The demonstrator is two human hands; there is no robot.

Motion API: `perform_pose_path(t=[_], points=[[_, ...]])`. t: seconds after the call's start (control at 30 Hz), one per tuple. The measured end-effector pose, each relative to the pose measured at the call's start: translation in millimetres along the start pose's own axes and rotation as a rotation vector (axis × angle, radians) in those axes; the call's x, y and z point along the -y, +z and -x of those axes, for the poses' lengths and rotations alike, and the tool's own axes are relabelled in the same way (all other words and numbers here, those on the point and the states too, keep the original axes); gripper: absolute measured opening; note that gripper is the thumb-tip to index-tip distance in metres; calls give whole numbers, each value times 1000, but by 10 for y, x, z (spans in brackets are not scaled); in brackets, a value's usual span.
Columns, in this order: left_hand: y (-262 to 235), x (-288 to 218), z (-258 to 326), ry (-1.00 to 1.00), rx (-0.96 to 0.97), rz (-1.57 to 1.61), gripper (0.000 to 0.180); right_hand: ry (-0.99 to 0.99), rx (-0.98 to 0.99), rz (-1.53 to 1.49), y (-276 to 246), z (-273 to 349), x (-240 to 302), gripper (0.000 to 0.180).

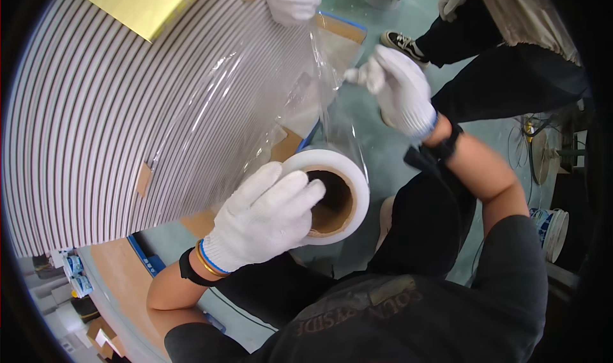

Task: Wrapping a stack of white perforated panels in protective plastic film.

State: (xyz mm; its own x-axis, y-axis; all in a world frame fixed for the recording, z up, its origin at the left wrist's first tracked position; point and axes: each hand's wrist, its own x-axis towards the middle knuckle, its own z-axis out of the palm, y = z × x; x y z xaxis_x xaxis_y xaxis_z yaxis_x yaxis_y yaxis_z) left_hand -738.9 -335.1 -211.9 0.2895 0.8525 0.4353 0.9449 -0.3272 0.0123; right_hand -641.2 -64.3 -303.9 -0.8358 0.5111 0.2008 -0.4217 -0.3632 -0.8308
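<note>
Dark T-shirt closest to the lens, a worker holds a roll of clear film just right of the striped stack, left hand hooked over the rim, fingertips in the core. Farther right of the stack, the right hand bunches its fingers beside film strands; whether they clamp any cannot be told. Near the stack's far edge: a co-worker's gloved hand.

Faded reddish lettering (partly creased) runs across the person's dark shirt.
</note>
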Motion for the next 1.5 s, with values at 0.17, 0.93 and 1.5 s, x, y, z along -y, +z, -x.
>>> perform_pose_path(t=[0.17,0.93,1.5], points=[[36,51,106,66,123,153,15,504,752,1601,-1163,-193,-1507,21],[-337,30,-175,-13,640,37,23,856,-103,882,-964,1373,-3730,39],[-1233,-226,-259,-816,358,186,38,1201,-848,72,-129,2843,-2964,54]])
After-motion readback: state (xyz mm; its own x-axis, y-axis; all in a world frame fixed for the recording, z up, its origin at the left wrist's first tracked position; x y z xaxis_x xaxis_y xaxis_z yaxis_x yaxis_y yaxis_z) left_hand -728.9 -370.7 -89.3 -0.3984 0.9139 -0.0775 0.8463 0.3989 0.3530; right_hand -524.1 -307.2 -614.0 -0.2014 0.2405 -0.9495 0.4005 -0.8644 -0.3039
